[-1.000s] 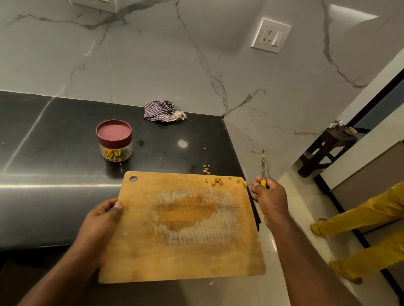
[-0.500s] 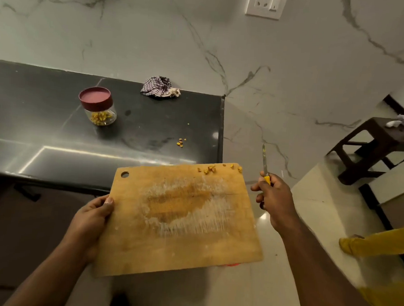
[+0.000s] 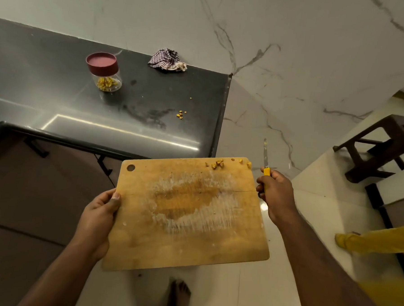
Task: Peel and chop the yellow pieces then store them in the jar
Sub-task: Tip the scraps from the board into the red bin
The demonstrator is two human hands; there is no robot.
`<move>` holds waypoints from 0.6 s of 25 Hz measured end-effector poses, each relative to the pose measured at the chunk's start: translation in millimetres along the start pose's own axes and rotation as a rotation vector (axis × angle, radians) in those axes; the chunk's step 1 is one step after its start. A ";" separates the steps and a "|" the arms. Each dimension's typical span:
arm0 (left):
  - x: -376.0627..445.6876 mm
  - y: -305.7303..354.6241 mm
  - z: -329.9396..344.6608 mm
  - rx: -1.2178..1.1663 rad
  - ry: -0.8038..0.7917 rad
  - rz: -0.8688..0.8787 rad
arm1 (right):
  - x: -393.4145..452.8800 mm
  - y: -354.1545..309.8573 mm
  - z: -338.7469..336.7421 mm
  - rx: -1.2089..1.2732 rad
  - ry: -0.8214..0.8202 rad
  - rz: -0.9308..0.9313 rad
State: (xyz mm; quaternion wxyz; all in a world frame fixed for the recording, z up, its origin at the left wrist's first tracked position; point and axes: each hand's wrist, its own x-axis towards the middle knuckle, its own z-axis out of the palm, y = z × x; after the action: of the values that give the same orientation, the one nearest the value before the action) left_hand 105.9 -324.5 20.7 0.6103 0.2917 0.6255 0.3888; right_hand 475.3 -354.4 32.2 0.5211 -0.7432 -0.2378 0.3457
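Most chopped yellow pieces [image 3: 107, 83] sat in the capped jar [image 3: 104, 74] on the table [image 3: 59, 94]. My left hand [image 3: 99, 214] gripped the cutting board [image 3: 188, 213], right hand [image 3: 275, 191] clenched the knife [image 3: 265, 159]; stray bits [image 3: 216, 164] remained unstored.

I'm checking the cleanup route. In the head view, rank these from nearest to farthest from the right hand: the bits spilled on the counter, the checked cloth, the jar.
From the right hand:
1. Spilled bits, near the counter's right edge.
2. Checked cloth, at the counter's back.
3. Jar, farthest left.
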 end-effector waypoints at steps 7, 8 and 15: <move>-47.8 -58.3 -13.2 -0.029 0.045 -0.006 | -48.1 32.9 -30.3 -0.057 -0.008 -0.052; -53.0 -72.4 -14.7 -0.041 0.057 -0.020 | -54.3 42.6 -35.5 -0.071 -0.003 -0.047; -58.8 -180.7 5.0 -0.142 0.182 -0.144 | -87.6 131.9 -53.1 -0.401 -0.145 -0.143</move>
State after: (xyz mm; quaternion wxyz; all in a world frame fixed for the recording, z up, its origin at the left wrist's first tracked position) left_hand 135.6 -468.5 -99.7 0.5963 0.1656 0.6687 0.4122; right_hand 458.2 -494.7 -56.8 0.3676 -0.7864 -0.3906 0.3065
